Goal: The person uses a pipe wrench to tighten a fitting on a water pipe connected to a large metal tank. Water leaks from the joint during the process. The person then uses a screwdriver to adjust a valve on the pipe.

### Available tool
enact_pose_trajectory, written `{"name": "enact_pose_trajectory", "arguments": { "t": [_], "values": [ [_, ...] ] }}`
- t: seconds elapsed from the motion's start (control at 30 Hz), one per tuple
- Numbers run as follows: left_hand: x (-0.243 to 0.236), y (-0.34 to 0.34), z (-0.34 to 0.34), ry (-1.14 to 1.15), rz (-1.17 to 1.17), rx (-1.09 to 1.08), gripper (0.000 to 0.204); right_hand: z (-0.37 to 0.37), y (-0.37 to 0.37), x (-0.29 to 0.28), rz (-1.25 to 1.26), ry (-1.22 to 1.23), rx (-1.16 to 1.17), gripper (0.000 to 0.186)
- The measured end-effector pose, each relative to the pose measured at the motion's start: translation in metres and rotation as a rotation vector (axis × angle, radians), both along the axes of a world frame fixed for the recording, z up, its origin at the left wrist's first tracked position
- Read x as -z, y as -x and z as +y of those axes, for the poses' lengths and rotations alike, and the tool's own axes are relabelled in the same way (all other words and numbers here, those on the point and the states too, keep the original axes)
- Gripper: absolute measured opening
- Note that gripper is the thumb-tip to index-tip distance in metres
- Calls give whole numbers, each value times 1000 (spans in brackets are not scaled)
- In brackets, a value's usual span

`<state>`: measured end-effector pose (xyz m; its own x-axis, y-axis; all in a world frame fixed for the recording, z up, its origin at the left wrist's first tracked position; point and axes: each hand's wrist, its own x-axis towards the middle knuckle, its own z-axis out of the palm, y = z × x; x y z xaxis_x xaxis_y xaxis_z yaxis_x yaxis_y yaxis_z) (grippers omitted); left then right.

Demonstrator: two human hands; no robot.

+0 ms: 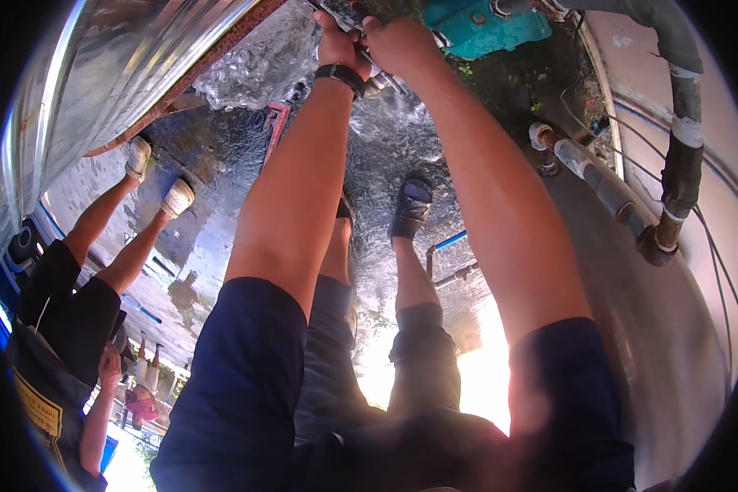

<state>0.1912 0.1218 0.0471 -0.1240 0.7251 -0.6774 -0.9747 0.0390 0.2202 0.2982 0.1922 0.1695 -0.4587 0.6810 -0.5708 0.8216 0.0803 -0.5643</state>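
Observation:
Both my arms stretch forward to the top edge of the view, where my hands meet close together. My left hand (341,47), with a dark watch on its wrist, is closed around a dark, narrow thing that I cannot make out. Beside it, my right hand (402,51) is also closed, on what may be the same piece; the fingers are mostly hidden. Splashing water (258,66) churns left of my hands and runs over the wet ground. A red wrench-like tool (277,131) lies by my left forearm. To the right of my hands sits a teal pump-like casing (492,31).
A ribbed metal tank (123,74) with a rusty rim stands on the left. Grey pipes (682,164) run along the right wall. Left of me stands another person in white clogs (178,198). A blue-ended pipe (449,240) is near my sandal (412,211).

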Motion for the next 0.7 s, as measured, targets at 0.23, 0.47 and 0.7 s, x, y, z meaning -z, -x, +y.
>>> {"name": "enact_pose_trajectory", "arguments": {
  "t": [0.23,0.47,0.7],
  "values": [
    [4,47,5,9,70,-197,47,-3,1,-1,-4,21,115,51],
    [-14,43,32,269,244,-171,30,-3,0,1,-20,-206,-130,48],
    [-19,35,34,251,208,-258,41,-2,1,20,-45,-367,-398,42]
  ]
}}
